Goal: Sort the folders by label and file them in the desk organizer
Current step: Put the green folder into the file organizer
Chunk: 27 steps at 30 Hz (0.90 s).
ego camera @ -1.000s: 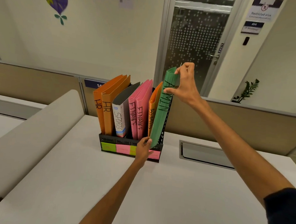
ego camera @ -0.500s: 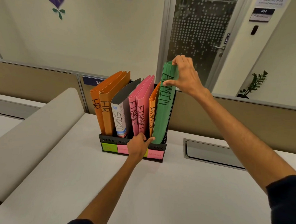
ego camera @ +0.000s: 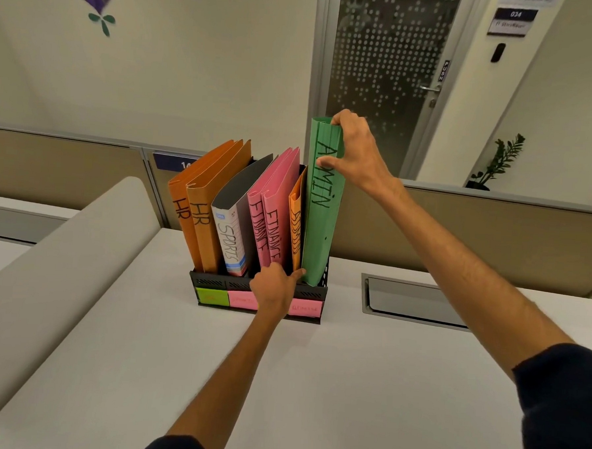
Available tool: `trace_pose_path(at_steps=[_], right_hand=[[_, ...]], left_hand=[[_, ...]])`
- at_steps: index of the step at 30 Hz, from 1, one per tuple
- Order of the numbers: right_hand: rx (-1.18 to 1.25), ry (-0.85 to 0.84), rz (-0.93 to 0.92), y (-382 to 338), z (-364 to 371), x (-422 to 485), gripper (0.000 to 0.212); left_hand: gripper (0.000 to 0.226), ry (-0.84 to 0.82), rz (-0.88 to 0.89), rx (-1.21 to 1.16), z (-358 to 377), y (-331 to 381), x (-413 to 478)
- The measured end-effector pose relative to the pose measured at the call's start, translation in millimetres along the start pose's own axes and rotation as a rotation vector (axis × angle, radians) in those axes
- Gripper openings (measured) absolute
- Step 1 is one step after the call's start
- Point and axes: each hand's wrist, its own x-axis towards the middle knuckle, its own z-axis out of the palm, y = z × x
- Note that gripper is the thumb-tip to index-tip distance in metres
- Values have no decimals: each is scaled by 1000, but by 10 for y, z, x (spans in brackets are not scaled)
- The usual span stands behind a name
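Observation:
A black desk organizer (ego camera: pixel 212 283) stands on the white desk, with green and pink sticky labels on its front. In it lean two orange HR folders (ego camera: pixel 203 202), a grey SPORTS binder (ego camera: pixel 235 217), two pink FINANCE folders (ego camera: pixel 271 202) and an orange ADMIN folder (ego camera: pixel 295 224). A green ADMIN folder (ego camera: pixel 320 225) stands almost upright in the rightmost slot. My right hand (ego camera: pixel 355 152) grips its top edge. My left hand (ego camera: pixel 273 286) rests on the organizer's front, its fingers touching the green folder's lower edge.
A metal cable hatch (ego camera: pixel 414 299) is set into the desk right of the organizer. A padded white divider (ego camera: pixel 56 263) runs along the left. Beige partition panels stand behind, with a glass door (ego camera: pixel 388 74) and a potted plant (ego camera: pixel 496 162) beyond.
The green ADMIN folder has swung from tilted to nearly upright and dropped deeper into the rightmost slot. My left hand has shifted up along the organizer's front to the folder's base.

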Motion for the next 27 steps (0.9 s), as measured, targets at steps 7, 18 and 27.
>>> trace_pose_path(at_steps=[7, 18, 27], right_hand=[[32, -21, -10, 7, 6, -14, 58], [-19, -110, -49, 103, 121, -226, 60], [152, -109, -210, -4, 212, -276, 41]], left_hand=[[75, -49, 66, 71, -74, 22, -25], [73, -45, 51, 97, -5, 90, 161], [66, -40, 114, 94, 116, 64, 114]])
